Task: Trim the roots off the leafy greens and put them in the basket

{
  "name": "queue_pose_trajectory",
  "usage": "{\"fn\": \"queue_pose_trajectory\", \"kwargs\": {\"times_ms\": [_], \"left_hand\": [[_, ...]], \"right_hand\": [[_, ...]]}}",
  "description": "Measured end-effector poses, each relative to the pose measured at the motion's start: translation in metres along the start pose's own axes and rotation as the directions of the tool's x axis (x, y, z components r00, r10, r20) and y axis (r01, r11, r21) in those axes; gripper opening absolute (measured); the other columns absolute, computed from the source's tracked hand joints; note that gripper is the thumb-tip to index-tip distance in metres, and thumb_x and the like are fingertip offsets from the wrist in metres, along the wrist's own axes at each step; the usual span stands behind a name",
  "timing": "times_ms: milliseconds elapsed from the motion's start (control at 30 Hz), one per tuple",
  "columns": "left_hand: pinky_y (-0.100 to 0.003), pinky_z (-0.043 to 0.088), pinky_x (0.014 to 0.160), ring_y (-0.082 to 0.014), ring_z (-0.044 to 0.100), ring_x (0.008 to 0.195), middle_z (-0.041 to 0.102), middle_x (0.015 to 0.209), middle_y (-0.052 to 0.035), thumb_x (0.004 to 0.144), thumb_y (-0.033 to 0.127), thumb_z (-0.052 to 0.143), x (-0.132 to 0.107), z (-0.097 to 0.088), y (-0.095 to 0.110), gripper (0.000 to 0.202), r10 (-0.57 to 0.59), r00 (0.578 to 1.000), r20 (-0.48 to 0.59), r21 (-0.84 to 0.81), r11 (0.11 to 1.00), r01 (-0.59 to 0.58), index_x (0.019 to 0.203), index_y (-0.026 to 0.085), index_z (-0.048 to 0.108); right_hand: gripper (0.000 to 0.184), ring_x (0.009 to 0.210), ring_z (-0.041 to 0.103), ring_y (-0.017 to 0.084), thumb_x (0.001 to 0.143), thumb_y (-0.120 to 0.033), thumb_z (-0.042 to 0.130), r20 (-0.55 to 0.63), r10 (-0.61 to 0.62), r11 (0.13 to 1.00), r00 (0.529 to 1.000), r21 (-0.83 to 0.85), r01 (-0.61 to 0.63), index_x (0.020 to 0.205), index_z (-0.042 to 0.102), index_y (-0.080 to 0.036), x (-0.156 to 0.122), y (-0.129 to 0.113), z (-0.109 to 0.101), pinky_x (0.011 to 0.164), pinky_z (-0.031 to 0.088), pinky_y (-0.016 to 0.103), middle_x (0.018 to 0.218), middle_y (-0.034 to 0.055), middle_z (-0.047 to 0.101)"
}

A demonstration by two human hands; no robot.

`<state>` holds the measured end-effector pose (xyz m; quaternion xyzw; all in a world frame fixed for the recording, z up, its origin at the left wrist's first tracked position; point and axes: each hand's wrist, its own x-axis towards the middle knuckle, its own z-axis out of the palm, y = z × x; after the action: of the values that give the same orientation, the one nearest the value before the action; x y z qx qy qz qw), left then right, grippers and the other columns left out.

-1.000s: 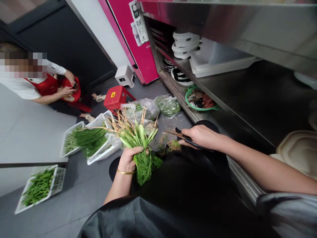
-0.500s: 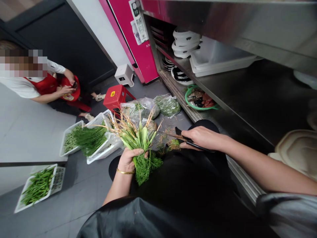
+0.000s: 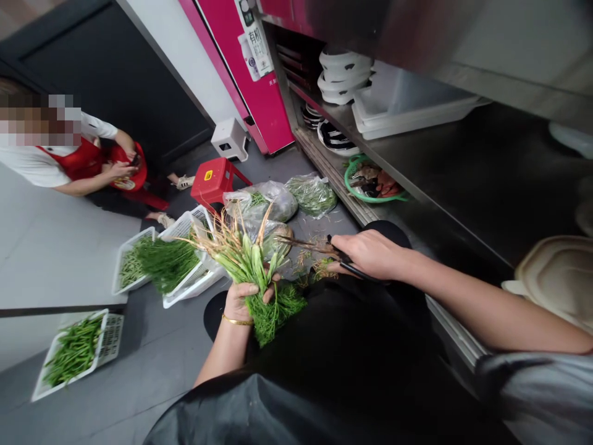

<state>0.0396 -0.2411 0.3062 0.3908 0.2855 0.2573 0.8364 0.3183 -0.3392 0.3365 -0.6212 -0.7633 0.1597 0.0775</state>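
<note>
My left hand is closed round a bunch of green herbs, held roots up with the feathery tops hanging over my black apron. My right hand grips black-handled scissors, whose blades point left at the pale roots of the bunch. Cut root scraps lie on the floor just under the scissors.
White baskets of greens stand on the grey floor at left. Plastic bags of herbs and a red stool lie ahead. Another person in a red apron sits at far left. A steel shelf unit runs along the right.
The bunch has tilted a little left and the scissors have closed in on its roots. The view has shifted slightly.
</note>
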Motion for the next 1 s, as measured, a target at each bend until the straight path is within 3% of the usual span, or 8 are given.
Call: {"fn": "queue_pose_trajectory", "kwargs": {"times_ms": [167,467,600,800,1000], "left_hand": [[-0.024,0.034,0.040,-0.0070,0.044,0.034,0.069,0.074,-0.0046,0.053,0.024,0.060,0.003,-0.009,-0.007,0.028,-0.018,0.998,0.067,0.004,1.000,0.018,0.080,0.015,0.064],[-0.026,0.033,0.041,-0.0076,0.043,0.034,0.066,0.065,-0.0037,0.053,0.028,0.061,0.003,-0.004,-0.007,0.025,-0.063,0.998,0.006,0.082,0.995,0.062,0.075,0.015,0.062],[-0.024,0.033,0.040,-0.0088,0.047,0.038,0.067,0.067,-0.0051,0.053,0.024,0.061,0.004,0.003,-0.003,0.026,-0.068,0.998,-0.013,0.078,0.995,0.069,0.076,0.014,0.063],[-0.023,0.037,0.037,-0.0111,0.050,0.040,0.069,0.067,-0.0086,0.055,0.019,0.061,0.004,0.010,0.001,0.026,-0.015,0.998,-0.068,0.160,0.987,0.026,0.078,0.009,0.066],[-0.023,0.039,0.037,-0.0119,0.052,0.039,0.071,0.066,-0.0098,0.055,0.017,0.061,0.005,0.009,-0.001,0.023,-0.051,0.998,-0.030,0.172,0.984,0.055,0.076,0.008,0.067]], "right_hand": [[0.051,0.074,0.065,0.024,0.090,-0.063,0.028,-0.007,-0.072,0.997,0.997,-0.034,0.072,0.093,0.051,-0.017,0.011,-0.008,-0.003,0.053,0.023,0.029,0.088,0.0098,0.069],[0.051,0.070,0.064,0.023,0.091,-0.060,0.029,0.019,-0.072,0.997,0.997,-0.009,0.072,0.093,0.055,-0.017,0.012,-0.007,-0.002,0.054,0.023,0.030,0.080,0.0107,0.070],[0.047,0.064,0.062,0.021,0.090,-0.059,0.032,0.012,0.001,1.000,1.000,0.014,-0.001,0.088,0.056,-0.018,0.006,-0.005,0.013,0.053,0.022,0.028,0.071,0.0084,0.068],[0.040,0.065,0.063,0.017,0.092,-0.052,0.037,-0.014,-0.007,0.965,1.000,0.261,0.011,0.078,0.053,-0.019,-0.005,-0.014,0.041,0.054,0.028,0.025,0.068,0.0046,0.065],[0.042,0.071,0.066,0.024,0.090,-0.058,0.037,0.048,0.055,0.997,0.997,0.054,-0.057,0.091,0.052,-0.019,0.001,-0.015,0.025,0.053,0.027,0.028,0.076,0.0085,0.069]]}}
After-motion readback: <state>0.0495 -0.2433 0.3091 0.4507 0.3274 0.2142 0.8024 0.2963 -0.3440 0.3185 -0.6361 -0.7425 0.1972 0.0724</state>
